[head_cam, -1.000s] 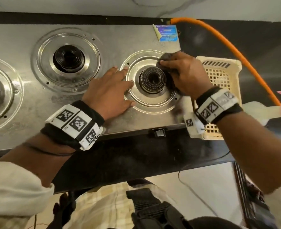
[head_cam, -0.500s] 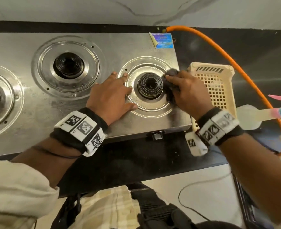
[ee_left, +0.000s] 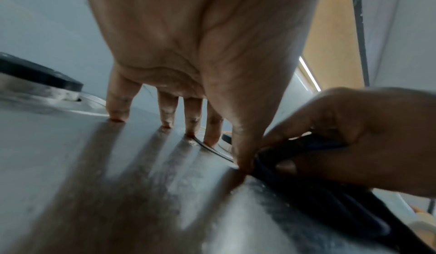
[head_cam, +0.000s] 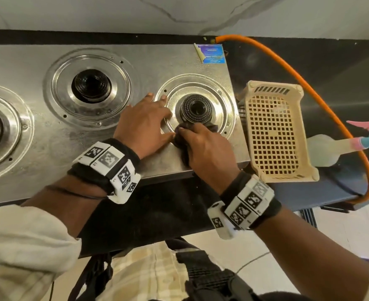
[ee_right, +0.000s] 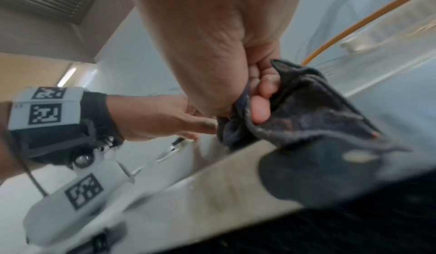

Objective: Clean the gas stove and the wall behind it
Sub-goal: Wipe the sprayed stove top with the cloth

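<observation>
The steel gas stove (head_cam: 38, 146) fills the left and middle of the head view, with the pale marbled wall (head_cam: 114, 11) behind it. My right hand (head_cam: 203, 146) grips a dark grey cloth (head_cam: 212, 127) and presses it on the front of the ring around the right burner (head_cam: 196, 109). In the right wrist view my curled fingers (ee_right: 259, 108) bunch the cloth (ee_right: 313, 112) against the stove top. My left hand (head_cam: 145, 127) lies flat beside that ring, straight fingertips (ee_left: 116, 117) pressing on the steel (ee_left: 94, 183), thumb next to the cloth (ee_left: 318, 198).
A cream plastic basket (head_cam: 274, 131) stands upside down right of the stove. An orange gas hose (head_cam: 305, 83) loops around it on the black counter (head_cam: 320, 61). A spray bottle (head_cam: 331, 146) lies at the far right. Two more burners (head_cam: 91, 85) sit to the left.
My right hand has carried the cloth round the right burner, from its far right side to its front. My left hand has stayed flat beside the ring.
</observation>
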A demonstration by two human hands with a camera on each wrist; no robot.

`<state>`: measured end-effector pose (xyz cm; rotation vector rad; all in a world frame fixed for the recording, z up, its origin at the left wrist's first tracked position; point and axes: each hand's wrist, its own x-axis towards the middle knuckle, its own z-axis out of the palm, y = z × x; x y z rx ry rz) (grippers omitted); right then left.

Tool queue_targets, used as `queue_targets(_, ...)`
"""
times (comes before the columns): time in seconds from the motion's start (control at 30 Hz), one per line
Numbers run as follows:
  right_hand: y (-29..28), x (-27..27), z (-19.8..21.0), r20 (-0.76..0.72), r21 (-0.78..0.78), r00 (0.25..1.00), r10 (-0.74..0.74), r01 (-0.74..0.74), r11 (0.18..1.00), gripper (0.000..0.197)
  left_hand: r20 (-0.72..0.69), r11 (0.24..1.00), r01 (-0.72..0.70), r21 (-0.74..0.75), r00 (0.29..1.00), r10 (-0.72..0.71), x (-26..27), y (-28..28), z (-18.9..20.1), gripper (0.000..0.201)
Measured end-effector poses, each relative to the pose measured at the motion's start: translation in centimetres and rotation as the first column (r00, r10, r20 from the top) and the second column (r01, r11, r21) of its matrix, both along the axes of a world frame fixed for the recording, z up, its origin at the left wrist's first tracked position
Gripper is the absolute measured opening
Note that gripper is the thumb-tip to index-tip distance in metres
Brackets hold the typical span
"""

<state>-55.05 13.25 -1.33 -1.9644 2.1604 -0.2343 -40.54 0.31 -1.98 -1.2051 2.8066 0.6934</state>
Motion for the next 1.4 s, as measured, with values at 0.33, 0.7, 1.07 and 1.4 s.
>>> queue_targets(0.33,-4.4,2.0,-1.2,0.126,-0.16,0.992,0.011,0.009,0.987,0.025,0.048,1.0,0.002,-0.014,0.999,-0.002,0.5,-1.2,1.2,0.041)
queue_targets(0.7,4.1,-5.7,1.1,0.135,-0.075,0.988,-0.073,0.084,0.994,0.036,0.168,0.991,0.028,-0.134,0.986,-0.006,-0.3,0.8,0.5,0.057)
queue_targets(1.07,-8.1,-13.7,1.1,0.17,0.042,0.985,0.016,-0.024,0.999,0.034,0.156,0.996,-0.009,-0.086,0.987,0.023,-0.7,1.1,0.6,0.066)
queue_targets(1.4,-17.1,-8.8,4.1,-0.052,0.241,0.649,0.759,-0.73,0.64,0.04,0.114,0.993,-0.02,-0.12,0.993,0.034,-0.6,1.5,0.8,0.061)
